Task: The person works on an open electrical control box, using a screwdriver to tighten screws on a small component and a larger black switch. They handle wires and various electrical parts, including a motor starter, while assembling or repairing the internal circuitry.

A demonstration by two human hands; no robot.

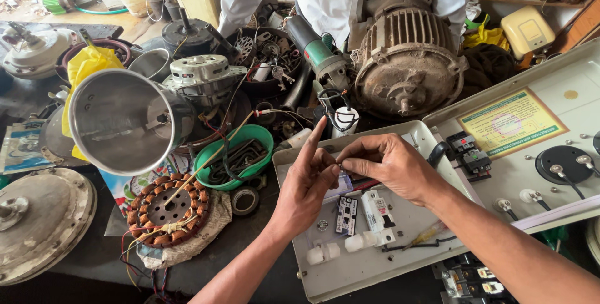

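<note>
Grey panel board (pixel 400 251) lies on the cluttered tabletop (pixel 87 251), and both hands meet over it. Right hand (pixel 390 165) pinches a small white part (pixel 343 185) in a closed grip; left hand (pixel 307 182) touches it, forefinger raised, beside the green bowl (pixel 240 136).
</note>
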